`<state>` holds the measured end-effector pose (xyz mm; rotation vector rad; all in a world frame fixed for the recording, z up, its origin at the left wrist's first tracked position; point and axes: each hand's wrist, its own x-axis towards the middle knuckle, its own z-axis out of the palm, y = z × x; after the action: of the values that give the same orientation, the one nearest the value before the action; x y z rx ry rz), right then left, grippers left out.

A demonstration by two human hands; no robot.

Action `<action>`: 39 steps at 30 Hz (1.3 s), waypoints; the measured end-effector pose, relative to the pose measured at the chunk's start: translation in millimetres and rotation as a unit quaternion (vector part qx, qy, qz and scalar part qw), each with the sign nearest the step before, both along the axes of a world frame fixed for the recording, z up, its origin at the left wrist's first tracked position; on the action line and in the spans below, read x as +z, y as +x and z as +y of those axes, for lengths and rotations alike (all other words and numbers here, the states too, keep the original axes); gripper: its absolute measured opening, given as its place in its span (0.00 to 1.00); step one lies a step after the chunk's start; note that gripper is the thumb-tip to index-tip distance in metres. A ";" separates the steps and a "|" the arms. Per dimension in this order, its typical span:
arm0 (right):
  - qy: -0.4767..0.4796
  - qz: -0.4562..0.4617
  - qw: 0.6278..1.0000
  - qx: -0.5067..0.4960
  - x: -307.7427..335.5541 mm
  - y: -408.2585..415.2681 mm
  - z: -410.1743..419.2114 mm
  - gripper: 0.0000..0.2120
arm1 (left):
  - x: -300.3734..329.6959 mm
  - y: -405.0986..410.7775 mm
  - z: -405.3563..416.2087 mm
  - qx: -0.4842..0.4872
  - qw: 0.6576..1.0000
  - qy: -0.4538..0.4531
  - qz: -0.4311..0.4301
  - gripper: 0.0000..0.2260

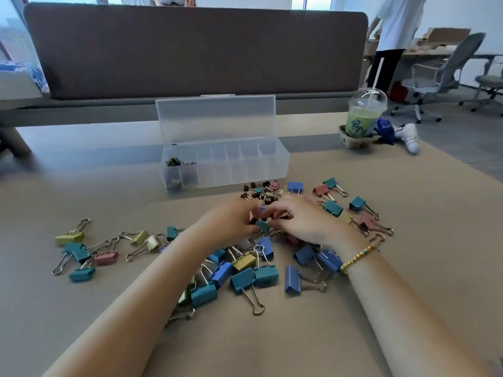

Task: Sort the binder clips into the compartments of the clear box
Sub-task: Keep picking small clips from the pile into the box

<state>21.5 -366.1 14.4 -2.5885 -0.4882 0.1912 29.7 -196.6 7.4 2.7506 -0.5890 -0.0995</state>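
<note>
Desk covered in brown paper. Binder clips lie scattered across it in teal, blue, yellow and pink, the larger ones nearest the person, a cluster of small dark ones just in front of the clear box.

Clear box stands open beyond the pile, lid upright. Its row of compartments runs left to right; only the two leftmost hold clips (small dark ones, colours hard to tell through the plastic).

Both hands meet over the middle of the pile. Left hand: fingers curled, pinching a small teal clip at the fingertips. Right hand: fingers bent down among small clips beside the left; whether its grip is clamped on anything cannot be told. A beaded bracelet sits on the right wrist.

Far right of the desk: a lidded cup of green drink with a straw, in a cardboard holder.
</note>
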 end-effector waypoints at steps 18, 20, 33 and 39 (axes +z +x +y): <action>0.038 0.037 0.999 -0.005 5.1 5.2 -23.1 0.07 | 10.6 6.3 28.0 -0.003 0.999 -0.017 0.032 0.11; -0.012 0.057 0.998 -0.002 4.9 7.3 -27.9 0.06 | 20.2 3.7 19.5 -0.047 0.998 0.005 0.035 0.10; -0.029 0.078 0.996 -0.035 12.0 7.7 -41.4 0.09 | 23.1 18.9 1.0 -0.100 0.992 0.074 0.001 0.14; -0.037 0.083 0.995 -0.044 7.9 8.9 -31.9 0.19 | 13.1 36.7 0.3 -0.047 0.995 0.083 -0.014 0.18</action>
<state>30.4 -398.0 22.3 -2.6304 -0.3128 0.3970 66.4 -196.3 20.6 2.8874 -0.7496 -0.1388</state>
